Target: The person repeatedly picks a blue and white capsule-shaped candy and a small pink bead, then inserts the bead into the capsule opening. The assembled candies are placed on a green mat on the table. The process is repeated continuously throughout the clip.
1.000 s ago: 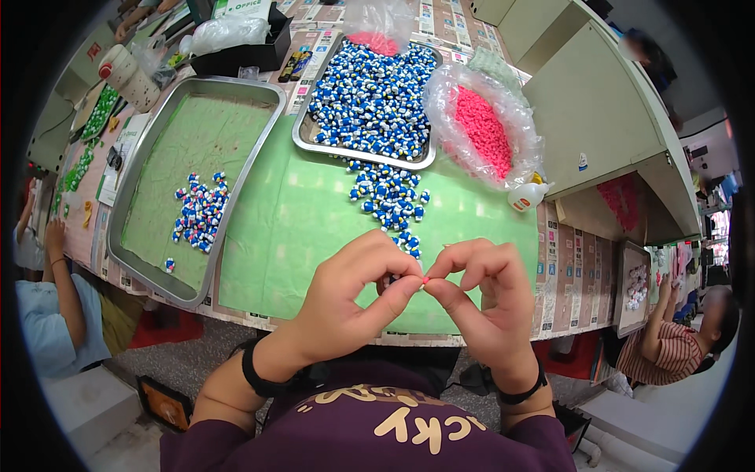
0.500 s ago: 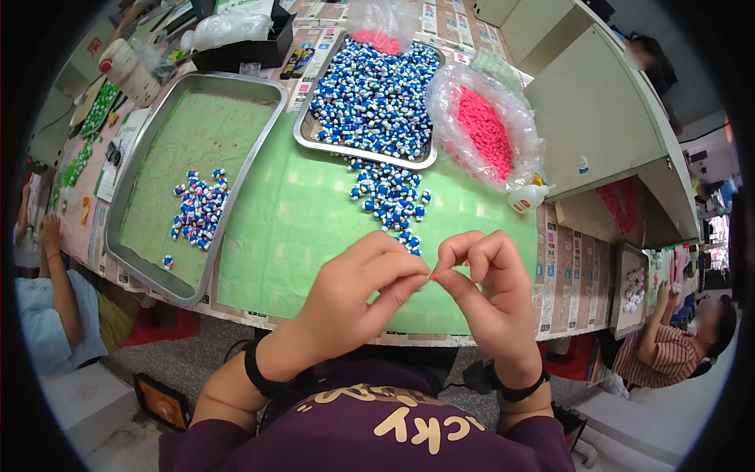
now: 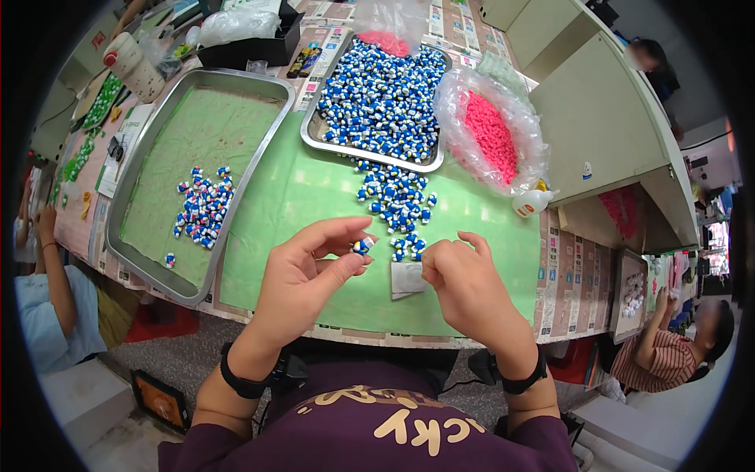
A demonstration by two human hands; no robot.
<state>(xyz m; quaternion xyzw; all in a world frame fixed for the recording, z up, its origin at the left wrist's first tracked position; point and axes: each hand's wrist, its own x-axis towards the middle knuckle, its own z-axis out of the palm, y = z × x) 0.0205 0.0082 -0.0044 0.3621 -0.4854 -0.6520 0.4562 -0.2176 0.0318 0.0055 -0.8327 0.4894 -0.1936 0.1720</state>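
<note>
Between the thumb and fingers of my left hand [image 3: 311,267] is a small blue-and-white figurine [image 3: 362,245]. My right hand [image 3: 476,287] has its fingers bent in at the edge of a small pale card [image 3: 407,280] on the green cloth; whatever its fingertips pinch is hidden. Just beyond both hands, loose figurines [image 3: 393,197] trail from a metal tray [image 3: 370,156] heaped with the same blue-and-white pieces. To the left, a larger metal tray [image 3: 149,181] lined in green holds a cluster of figurines with pink bits on them [image 3: 206,208].
An opened plastic bag of pink pieces [image 3: 489,138] lies right of the heaped tray, beside a small white bottle [image 3: 532,202]. Another bag with pink pieces [image 3: 384,41] rests at the far end. A cabinet [image 3: 609,118] stands at right. Other people work at both sides.
My hands, fingertips together before, have parted. The left drew back left, turning the figurine into view. The right went to the pale card, which now shows.
</note>
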